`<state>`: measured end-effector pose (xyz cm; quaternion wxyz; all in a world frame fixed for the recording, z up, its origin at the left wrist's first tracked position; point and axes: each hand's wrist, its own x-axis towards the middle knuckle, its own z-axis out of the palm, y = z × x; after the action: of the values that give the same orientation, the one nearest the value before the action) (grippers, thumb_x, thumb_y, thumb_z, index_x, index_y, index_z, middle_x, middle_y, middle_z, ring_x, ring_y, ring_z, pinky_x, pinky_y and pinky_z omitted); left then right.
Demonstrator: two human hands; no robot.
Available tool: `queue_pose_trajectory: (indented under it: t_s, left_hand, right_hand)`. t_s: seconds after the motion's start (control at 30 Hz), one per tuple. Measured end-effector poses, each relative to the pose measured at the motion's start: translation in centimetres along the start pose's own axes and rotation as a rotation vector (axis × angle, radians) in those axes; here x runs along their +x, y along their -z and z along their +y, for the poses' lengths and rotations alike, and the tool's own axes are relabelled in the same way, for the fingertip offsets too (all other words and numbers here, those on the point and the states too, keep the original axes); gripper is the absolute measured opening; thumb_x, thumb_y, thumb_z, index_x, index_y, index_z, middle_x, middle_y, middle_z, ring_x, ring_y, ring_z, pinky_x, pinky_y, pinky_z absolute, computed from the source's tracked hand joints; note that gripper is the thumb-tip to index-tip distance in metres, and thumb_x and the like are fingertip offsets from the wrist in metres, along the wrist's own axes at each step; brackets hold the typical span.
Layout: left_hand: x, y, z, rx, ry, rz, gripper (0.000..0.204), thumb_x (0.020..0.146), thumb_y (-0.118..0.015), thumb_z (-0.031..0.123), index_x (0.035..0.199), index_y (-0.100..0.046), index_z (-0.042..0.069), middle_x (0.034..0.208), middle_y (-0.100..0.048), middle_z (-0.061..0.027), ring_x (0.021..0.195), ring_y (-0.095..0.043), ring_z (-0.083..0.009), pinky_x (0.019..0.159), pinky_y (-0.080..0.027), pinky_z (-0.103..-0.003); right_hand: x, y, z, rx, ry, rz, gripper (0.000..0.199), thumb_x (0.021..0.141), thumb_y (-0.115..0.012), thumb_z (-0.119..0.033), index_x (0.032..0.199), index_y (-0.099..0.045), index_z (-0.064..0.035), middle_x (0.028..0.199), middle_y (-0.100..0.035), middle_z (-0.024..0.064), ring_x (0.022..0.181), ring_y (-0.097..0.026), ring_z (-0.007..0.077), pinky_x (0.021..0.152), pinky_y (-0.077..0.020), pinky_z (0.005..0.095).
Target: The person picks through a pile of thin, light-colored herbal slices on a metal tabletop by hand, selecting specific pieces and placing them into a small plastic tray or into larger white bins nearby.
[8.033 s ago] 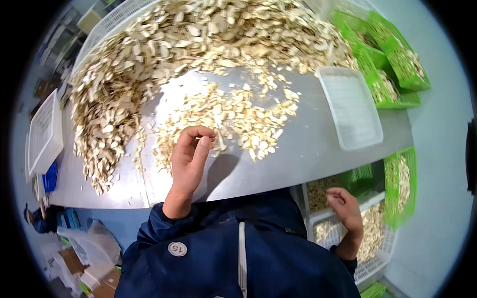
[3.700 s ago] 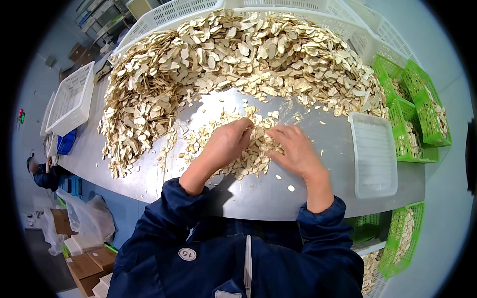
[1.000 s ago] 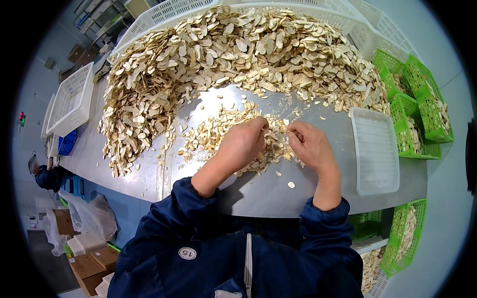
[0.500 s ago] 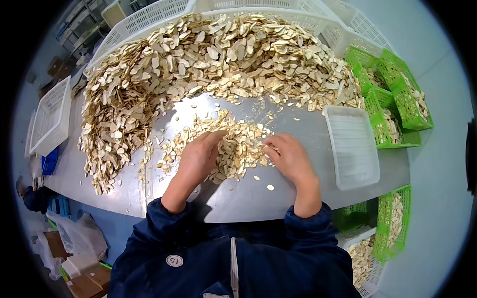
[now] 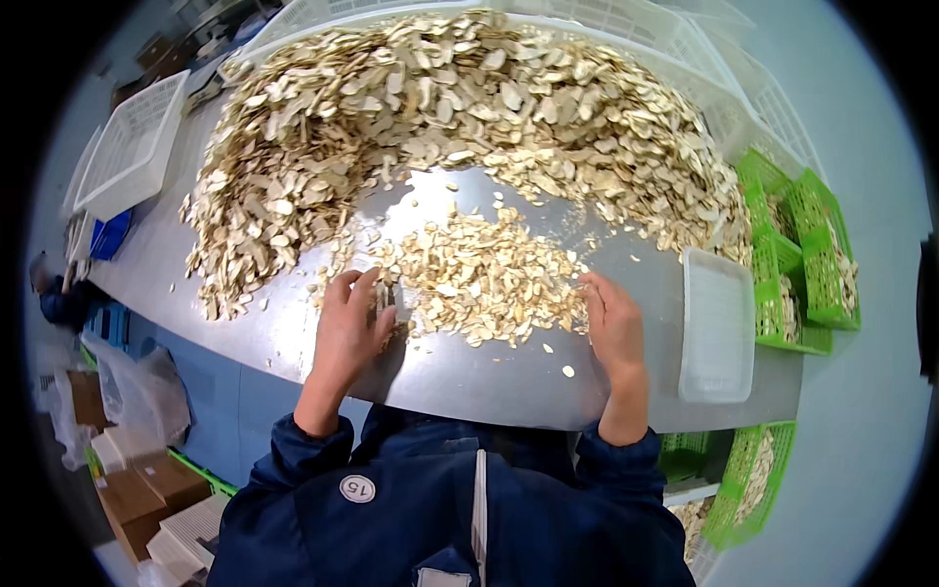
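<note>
A small heap of pale dried slices [image 5: 489, 274], many of them broken bits, lies spread on the metal table [image 5: 469, 382] in front of me. At its left edge is my left hand [image 5: 347, 323], thumb and fingers apart, with slices near the fingertips. My right hand [image 5: 616, 328] rests at the heap's right edge, its fingers stretched out beside the outermost bits. No slice shows plainly in either hand. Behind the heap rises a large curved mound of bigger dried slices [image 5: 460, 88], reaching round to the left.
A translucent white tray [image 5: 719, 328] lies right of my right hand. Green baskets [image 5: 817, 254] with slices stand past it; another green basket [image 5: 753, 479] sits below the table edge. White crates [image 5: 675, 49] back the mound; a white basket [image 5: 137, 147] stands left. A person [image 5: 64, 298] is far left.
My hands have moved apart, the left one leftward off the heap and the right one rightward. The small heap now lies spread out between them. The view has shifted somewhat.
</note>
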<state>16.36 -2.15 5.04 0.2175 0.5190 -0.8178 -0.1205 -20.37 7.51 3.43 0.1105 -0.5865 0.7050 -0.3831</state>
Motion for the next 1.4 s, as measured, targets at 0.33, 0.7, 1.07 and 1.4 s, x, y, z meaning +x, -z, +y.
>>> queue_pose_trajectory:
  t_s: [0.33,0.7,1.07,1.4]
  left_hand:
    - [2.7,-3.3,4.7,-0.315,-0.128,-0.150,0.056,0.089,-0.079,0.016,0.141,-0.060,0.008,0.133,-0.059,-0.0210,0.118,-0.062,-0.0413,0.097,-0.055,-0.045]
    - [8.4,-3.8,6.8,-0.218,-0.324,-0.362,0.021,0.094,-0.067,0.017,0.111,-0.066,0.005,0.105,-0.063,-0.0150,0.100,-0.066,-0.0380,0.081,-0.056,-0.047]
    - [12.0,-8.6,7.0,-0.113,-0.418,-0.268,0.025,0.086,-0.072,0.018,0.106,-0.067,0.003,0.106,-0.064,-0.0155,0.103,-0.065,-0.0381,0.084,-0.058,-0.047]
    - [7.3,-3.6,4.8,-0.433,-0.220,-0.124,0.016,0.096,-0.072,0.013,0.111,-0.073,0.009,0.101,-0.068,-0.0130,0.091,-0.070,-0.0368,0.077,-0.056,-0.045]
  right_hand:
    - [2.4,-2.0,-3.9,-0.074,0.109,-0.128,0.024,0.096,-0.063,-0.005,0.118,-0.070,-0.0023,0.114,-0.069,0.0190,0.105,-0.066,0.0417,0.092,-0.0544,0.0478]
    - [2.7,-3.7,-1.4,-0.201,0.156,-0.128,0.015,0.099,-0.063,-0.012,0.112,-0.068,-0.0055,0.111,-0.067,0.0165,0.106,-0.063,0.0388,0.093,-0.0513,0.0477]
    - [1.9,-2.8,-1.6,-0.198,0.165,-0.011,0.023,0.098,-0.064,-0.008,0.119,-0.071,-0.0047,0.111,-0.068,0.0176,0.103,-0.065,0.0385,0.091,-0.0538,0.0467]
    - [2.7,-1.8,-3.7,-0.068,0.139,-0.223,0.035,0.088,-0.057,0.007,0.117,-0.074,-0.0051,0.112,-0.072,0.0178,0.104,-0.069,0.0380,0.092,-0.0551,0.0437]
